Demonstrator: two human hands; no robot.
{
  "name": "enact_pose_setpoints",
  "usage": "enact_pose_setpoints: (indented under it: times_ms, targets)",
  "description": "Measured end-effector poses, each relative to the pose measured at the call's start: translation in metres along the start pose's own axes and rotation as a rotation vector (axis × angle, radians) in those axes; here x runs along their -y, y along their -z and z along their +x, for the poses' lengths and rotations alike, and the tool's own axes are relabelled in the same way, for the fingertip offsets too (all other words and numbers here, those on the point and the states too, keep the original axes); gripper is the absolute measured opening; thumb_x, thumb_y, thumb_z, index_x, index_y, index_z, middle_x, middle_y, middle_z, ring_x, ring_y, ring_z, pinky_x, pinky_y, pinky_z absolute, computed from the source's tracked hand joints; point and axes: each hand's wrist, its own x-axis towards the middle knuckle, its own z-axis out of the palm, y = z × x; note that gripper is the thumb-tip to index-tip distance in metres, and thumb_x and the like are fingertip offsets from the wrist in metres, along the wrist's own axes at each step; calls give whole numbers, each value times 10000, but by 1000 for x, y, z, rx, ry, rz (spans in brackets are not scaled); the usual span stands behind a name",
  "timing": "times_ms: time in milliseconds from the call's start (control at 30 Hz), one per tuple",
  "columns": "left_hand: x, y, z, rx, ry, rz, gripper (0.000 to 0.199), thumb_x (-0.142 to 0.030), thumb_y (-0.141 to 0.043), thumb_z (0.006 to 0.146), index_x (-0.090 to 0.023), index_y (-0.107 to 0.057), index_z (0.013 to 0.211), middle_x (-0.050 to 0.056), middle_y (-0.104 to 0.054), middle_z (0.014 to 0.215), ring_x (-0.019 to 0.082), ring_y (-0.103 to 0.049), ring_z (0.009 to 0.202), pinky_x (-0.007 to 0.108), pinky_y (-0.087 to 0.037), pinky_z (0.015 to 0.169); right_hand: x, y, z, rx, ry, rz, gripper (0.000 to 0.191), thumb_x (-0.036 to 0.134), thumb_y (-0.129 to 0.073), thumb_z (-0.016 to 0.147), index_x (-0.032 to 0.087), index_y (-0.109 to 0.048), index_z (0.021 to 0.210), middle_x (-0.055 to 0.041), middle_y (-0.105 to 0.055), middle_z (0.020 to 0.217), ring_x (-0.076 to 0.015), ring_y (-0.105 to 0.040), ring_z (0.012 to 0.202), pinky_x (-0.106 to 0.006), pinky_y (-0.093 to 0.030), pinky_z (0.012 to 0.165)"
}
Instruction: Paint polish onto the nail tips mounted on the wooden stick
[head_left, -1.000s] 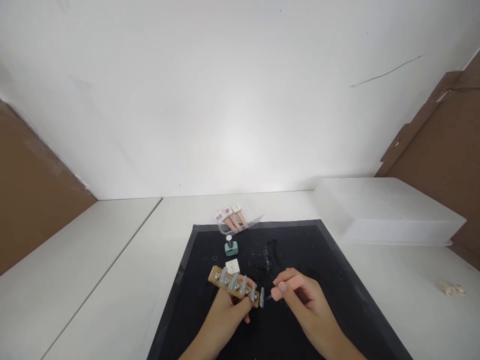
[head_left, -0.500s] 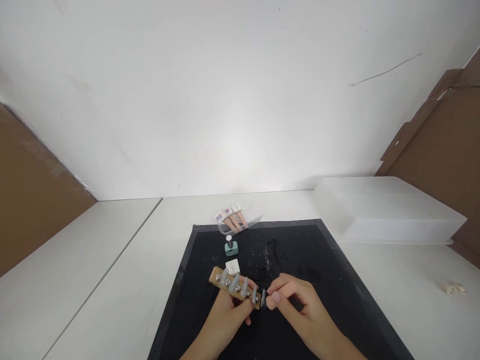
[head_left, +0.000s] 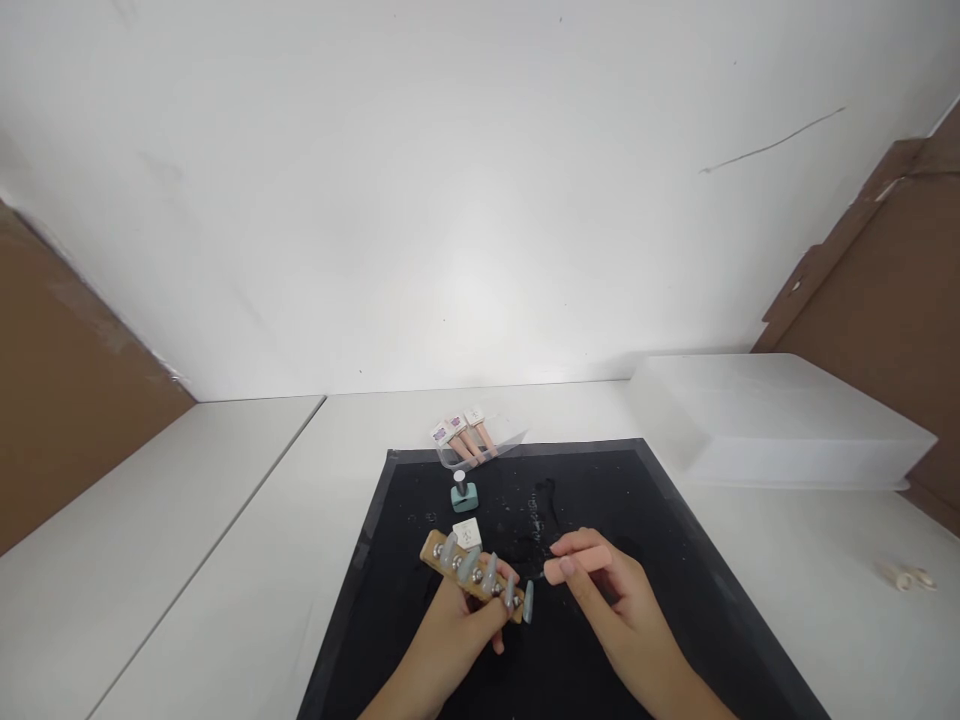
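My left hand (head_left: 465, 632) is wrapped round a wooden nail-tip stand (head_left: 429, 546), a tilted bar with silver studs. Several grey pointed false nails (head_left: 490, 574) stand along it, the last one at its right end. In my right hand (head_left: 611, 600) is a nail polish brush with a thick peach handle (head_left: 577, 565), pinched between thumb and fingers. Its thin tip points left and sits slightly apart from the end nail. Behind the stand lies a white square block (head_left: 467, 534). A teal holder (head_left: 464, 498) with a silver-grey upright piece stands farther back.
Under the hands lies a black mat (head_left: 585, 480) with smudges. At its back edge a clear tray (head_left: 514, 440) holds peach-handled items with white labels (head_left: 474, 415). A translucent white box (head_left: 780, 420) stands right, and small cream rings (head_left: 904, 577) lie on the white table.
My right hand has drawn the brush up and right, away from the end nail, and its handle now lies more level. My left hand and the stand have hardly moved.
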Motion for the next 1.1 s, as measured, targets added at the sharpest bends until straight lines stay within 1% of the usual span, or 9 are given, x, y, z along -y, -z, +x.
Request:
enact_pose_setpoints:
  times_ms: [100,233,367,467,633,733,800,967,1100]
  targets:
    - [-3,0,1,1,14,-4,210,-224,-549,637,-154,-499,829,-14,-494,697,110,-434,597,250,-417,497,2,0,1,24,66,20,211,238,-509,881,206,-630,712,-51,-656,789,-186,-639,708,-227,-451,481]
    - [-6,-1,3,4,28,-16,204,-221,-557,634,-154,-503,819,-22,-480,688,104,-423,593,245,-418,497,7,0,5,97,147,27,191,178,-520,859,205,-610,694,-29,-652,730,-161,-619,625,-238,-455,505]
    - [-6,-3,1,24,34,-38,191,-214,-559,622,-155,-508,797,-24,-485,675,100,-421,584,242,-414,490,6,0,5,138,127,2,199,167,-518,856,203,-586,672,-24,-652,726,-155,-614,611,-240,-455,515]
    - [-6,-4,-1,41,39,-46,185,-213,-562,618,-156,-516,788,-27,-489,666,99,-426,586,238,-415,491,3,0,2,119,68,-34,198,191,-503,868,198,-593,691,-36,-641,725,-177,-630,659,-239,-454,510]
    - [-7,-3,-2,22,53,-33,202,-208,-559,606,-151,-525,797,-41,-477,638,86,-415,546,237,-409,484,0,0,0,55,47,-38,213,213,-478,883,197,-610,716,-55,-643,776,-189,-634,708,-231,-444,483]
    - [-5,-1,-2,2,50,-49,224,-205,-559,598,-154,-517,812,-24,-503,673,99,-431,575,242,-420,489,0,0,0,7,56,-12,199,210,-491,880,203,-614,724,-50,-641,788,-182,-631,705,-227,-441,479]
    - [-4,0,-1,-6,47,-51,224,-205,-557,602,-154,-515,817,-18,-507,686,102,-434,584,241,-421,490,1,1,0,7,77,15,205,194,-496,877,207,-613,709,-41,-646,778,-177,-630,705,-220,-435,472]
    - [-4,-1,2,11,37,-60,211,-230,-572,618,-157,-510,807,-18,-496,689,105,-435,592,240,-416,486,7,2,3,113,154,49,219,151,-520,851,202,-586,649,-11,-646,687,-146,-607,602,-229,-447,508]
    - [-6,-3,1,25,37,-53,195,-219,-573,616,-159,-513,792,-18,-494,691,109,-439,610,238,-416,491,7,2,4,166,153,25,221,140,-513,849,196,-569,642,-13,-645,681,-134,-591,566,-240,-452,527]
